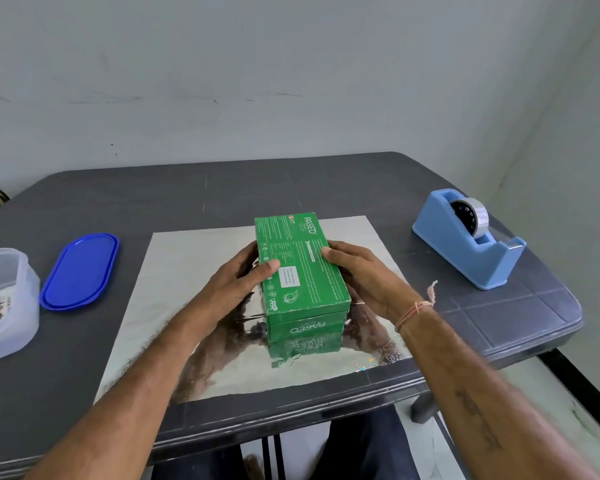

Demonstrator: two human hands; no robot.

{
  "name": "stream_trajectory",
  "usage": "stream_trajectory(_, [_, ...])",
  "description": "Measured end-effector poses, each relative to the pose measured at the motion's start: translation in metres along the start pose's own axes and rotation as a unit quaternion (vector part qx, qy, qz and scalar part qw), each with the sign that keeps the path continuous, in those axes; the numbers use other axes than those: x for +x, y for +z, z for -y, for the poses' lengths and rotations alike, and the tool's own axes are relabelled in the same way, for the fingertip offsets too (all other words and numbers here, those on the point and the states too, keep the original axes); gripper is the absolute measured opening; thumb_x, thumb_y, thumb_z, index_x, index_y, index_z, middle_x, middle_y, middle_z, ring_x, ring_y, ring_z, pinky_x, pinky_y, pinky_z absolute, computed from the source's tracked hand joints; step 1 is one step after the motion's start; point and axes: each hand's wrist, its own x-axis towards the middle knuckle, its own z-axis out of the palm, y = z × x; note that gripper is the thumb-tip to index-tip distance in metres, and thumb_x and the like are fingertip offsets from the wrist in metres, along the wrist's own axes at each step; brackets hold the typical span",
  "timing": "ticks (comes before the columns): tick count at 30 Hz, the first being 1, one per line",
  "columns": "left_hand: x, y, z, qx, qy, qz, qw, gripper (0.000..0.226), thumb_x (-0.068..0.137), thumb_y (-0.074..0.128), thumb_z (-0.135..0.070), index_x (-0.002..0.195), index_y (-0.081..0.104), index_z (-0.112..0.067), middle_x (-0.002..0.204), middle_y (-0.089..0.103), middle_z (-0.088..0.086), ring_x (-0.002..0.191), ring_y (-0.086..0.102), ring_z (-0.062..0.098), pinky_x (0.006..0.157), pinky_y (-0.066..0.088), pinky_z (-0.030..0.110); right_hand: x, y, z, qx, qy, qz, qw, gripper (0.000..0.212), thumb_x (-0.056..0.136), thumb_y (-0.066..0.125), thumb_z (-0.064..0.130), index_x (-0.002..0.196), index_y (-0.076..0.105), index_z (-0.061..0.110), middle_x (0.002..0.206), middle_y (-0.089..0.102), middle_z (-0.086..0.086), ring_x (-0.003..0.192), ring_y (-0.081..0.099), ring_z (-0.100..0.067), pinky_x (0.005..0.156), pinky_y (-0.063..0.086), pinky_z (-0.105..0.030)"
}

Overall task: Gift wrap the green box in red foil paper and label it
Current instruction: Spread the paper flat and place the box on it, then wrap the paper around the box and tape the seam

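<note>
While both hands — left hand (246,282), right hand (357,275) — grip the box (303,271) on the foil sheet (194,271), positioning is under way — next, probably folding a side up.

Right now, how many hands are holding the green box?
2. The left hand grips the green box on its left side, the right hand its right side. No other hand shows.
</note>
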Motion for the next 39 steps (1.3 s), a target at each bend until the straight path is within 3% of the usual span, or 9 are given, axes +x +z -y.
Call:
stream_trajectory(5, [-0.002,0.000,-0.004,-0.001,-0.016,-0.006,1.000,0.081,0.094,0.063,-0.049,0.158,0.012,-0.052,0.160,0.037,-0.013,0.143,0.037,0.010,0.121,0.020,0.047,-0.003,0.002,-0.001,-0.015,0.000,-0.021,1.000,0.032,0.100,0.062,0.023,0.130,0.064,0.010,0.114,0.076,-0.012,0.094,0.075,-0.023,0.064,0.058,-0.021])
stream_trajectory(12, [-0.005,0.000,-0.007,0.008,-0.017,0.003,1.000,0.083,0.092,0.066,-0.048,0.157,0.013,-0.054,0.157,0.041,-0.012,0.126,0.037,0.002,0.120,0.022,0.047,-0.004,0.001,0.001,-0.031,0.016,-0.042,0.998,0.032,0.098,0.064,0.018,0.127,0.061,0.004,0.113,0.074,-0.018,0.083,0.075,-0.022,0.051,0.053,-0.019])
stream_trajectory(22, [-0.006,0.002,-0.006,0.029,-0.005,0.005,1.000,0.084,0.093,0.063,-0.050,0.156,0.008,-0.056,0.160,0.038,-0.011,0.143,0.039,0.014,0.121,0.021,0.050,-0.005,0.002,-0.001,-0.030,0.011,-0.045,0.998,0.032,0.099,0.061,0.013,0.127,0.057,-0.002,0.114,0.071,-0.023,0.070,0.073,-0.016,0.047,0.051,-0.017])
stream_trajectory(25, [-0.006,0.002,-0.008,0.026,-0.003,0.002,1.000,0.079,0.096,0.062,-0.044,0.157,0.013,-0.053,0.155,0.041,-0.014,0.129,0.039,0.004,0.119,0.024,0.047,-0.006,-0.001,0.000,-0.031,0.014,-0.038,0.999,0.036,0.098,0.065,0.021,0.128,0.059,0.002,0.117,0.072,-0.018,0.085,0.075,-0.020,0.060,0.057,-0.020])
stream_trajectory(28, [-0.006,0.002,-0.008,0.030,0.002,-0.002,1.000,0.078,0.096,0.062,-0.044,0.157,0.014,-0.053,0.148,0.040,-0.019,0.126,0.034,0.000,0.120,0.022,0.048,-0.009,-0.024,0.002,-0.139,-0.012,-0.125,0.982,0.060,0.088,0.075,0.047,0.135,0.057,0.015,0.137,0.062,-0.009,0.120,0.063,-0.026,0.099,0.053,-0.036])
stream_trajectory(31, [-0.005,0.002,-0.007,0.028,-0.002,-0.004,1.000,0.078,0.096,0.062,-0.044,0.157,0.014,-0.053,0.151,0.041,-0.017,0.126,0.036,0.002,0.121,0.022,0.050,-0.018,-0.054,0.011,-0.372,-0.006,-0.261,0.891,0.075,0.084,0.079,0.046,0.145,0.047,0.016,0.146,0.051,-0.007,0.130,0.052,-0.026,0.109,0.044,-0.042])
stream_trajectory(33, [-0.005,0.002,-0.007,0.032,-0.001,-0.002,0.999,0.078,0.096,0.062,-0.044,0.157,0.014,-0.053,0.146,0.037,-0.022,0.127,0.032,0.002,0.121,0.020,0.050,-0.020,-0.066,0.014,-0.421,0.058,-0.266,0.865,0.082,0.083,0.082,0.041,0.148,0.042,0.011,0.145,0.051,-0.011,0.129,0.053,-0.029,0.109,0.046,-0.045])
stream_trajectory(36, [-0.005,0.002,-0.006,0.030,0.005,-0.002,1.000,0.078,0.095,0.062,-0.044,0.157,0.014,-0.053,0.137,0.032,-0.027,0.127,0.027,0.000,0.122,0.018,0.050,-0.017,-0.067,0.022,-0.374,0.109,-0.245,0.888,0.071,0.081,0.086,0.032,0.134,0.046,0.009,0.119,0.063,-0.014,0.104,0.067,-0.026,0.094,0.058,-0.044])
stream_trajectory(39, [-0.004,0.000,-0.005,0.027,0.010,-0.003,1.000,0.079,0.094,0.063,-0.044,0.157,0.016,-0.052,0.137,0.032,-0.027,0.128,0.027,0.000,0.122,0.019,0.050,-0.009,-0.067,0.026,-0.339,0.114,-0.252,0.899,0.039,0.082,0.086,0.020,0.095,0.052,0.005,0.076,0.061,-0.010,0.058,0.065,-0.011,0.062,0.060,-0.026])
